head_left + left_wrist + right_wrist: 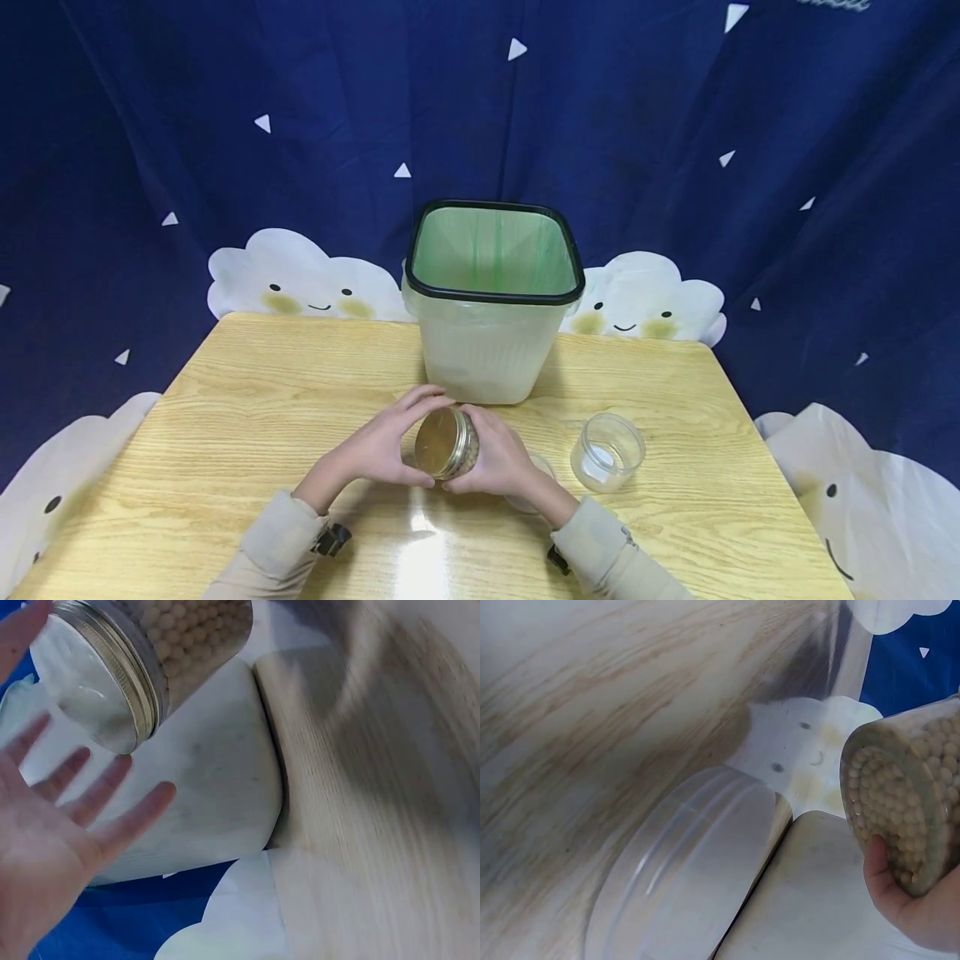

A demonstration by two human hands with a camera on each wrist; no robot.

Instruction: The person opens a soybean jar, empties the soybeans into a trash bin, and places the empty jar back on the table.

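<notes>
Head view first: got the jar [468,447] gripped by its body in the right hand [501,450], just in front of the white bin [483,350], above the table [292,375]. Tipped way over, showing a gold lid [433,442] on the left hand [378,442] side. Also spotted a clear tub [589,473] over to the right.

Left wrist: seeing fingers [139,816] spread wide and pretty straight, right by the lid. Honestly can't tell if touching.

Right wrist: looking at the jar's base, packed with pale little balls [885,791]. Held there by a thumb or finger [883,881], mostly cropped otherwise.
</notes>
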